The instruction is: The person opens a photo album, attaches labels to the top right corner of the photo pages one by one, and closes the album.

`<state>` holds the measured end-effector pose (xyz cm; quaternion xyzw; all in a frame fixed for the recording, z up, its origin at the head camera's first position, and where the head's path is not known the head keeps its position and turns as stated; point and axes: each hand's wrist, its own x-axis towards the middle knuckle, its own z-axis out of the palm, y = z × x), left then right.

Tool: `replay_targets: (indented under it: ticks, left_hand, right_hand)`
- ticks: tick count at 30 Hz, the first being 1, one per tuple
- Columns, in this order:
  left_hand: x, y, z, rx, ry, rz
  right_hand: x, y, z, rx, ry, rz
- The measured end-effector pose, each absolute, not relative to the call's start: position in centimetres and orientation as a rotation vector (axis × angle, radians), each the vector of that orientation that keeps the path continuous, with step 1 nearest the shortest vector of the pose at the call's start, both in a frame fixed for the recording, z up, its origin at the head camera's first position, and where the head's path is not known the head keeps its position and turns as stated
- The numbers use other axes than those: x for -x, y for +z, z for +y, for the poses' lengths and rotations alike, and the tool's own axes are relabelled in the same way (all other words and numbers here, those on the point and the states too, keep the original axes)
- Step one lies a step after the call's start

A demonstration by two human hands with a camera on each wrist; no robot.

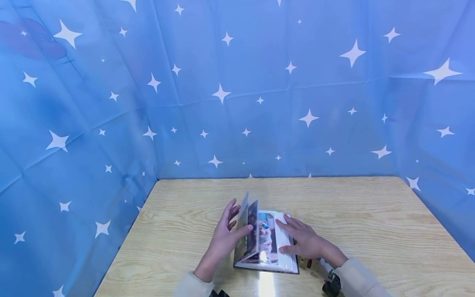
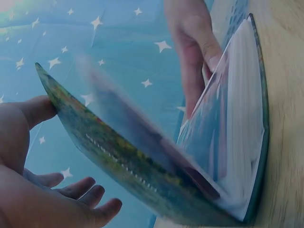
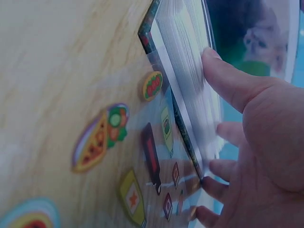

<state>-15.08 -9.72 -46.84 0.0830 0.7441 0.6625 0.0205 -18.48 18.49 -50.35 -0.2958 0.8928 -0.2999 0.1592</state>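
Note:
A photo album point(image 1: 283, 243) lies open on the table, its front cover point(image 2: 118, 152) and a clear-sleeved leaf point(image 1: 253, 227) standing tilted up at the left. My left hand point(image 1: 224, 237) is at the raised cover, the thumb reaching past its edge toward the leaf. In the left wrist view, the fingers point(image 2: 80, 192) of that hand are loosely spread, apart from the cover's painted outside. My right hand point(image 1: 306, 239) rests on the album's right side with fingers spread. The right wrist view has its thumb at the edge of the thick page stack point(image 3: 183, 61).
Beside the album, under the right forearm, lies a clear sheet of food stickers point(image 3: 152, 156), with pizza and bottle shapes. The wooden table point(image 1: 178, 214) carries everything. A blue star-printed curtain point(image 1: 259, 144) hangs behind and at both sides.

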Motion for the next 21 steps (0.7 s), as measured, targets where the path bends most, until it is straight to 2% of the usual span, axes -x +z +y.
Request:
replay_targets:
  ticks: [10,21]
  left_hand:
    - [15.0,-47.7,-6.2,-0.24,1.815,2.478]
    - [14.9,-48.7,-3.8,-0.379,1.519,2.669]
  right_hand:
    - [18.4,-50.5,18.5,0.836,-0.856,2.567]
    - [18.4,-50.5,18.4,0.845,-0.831,2.618]
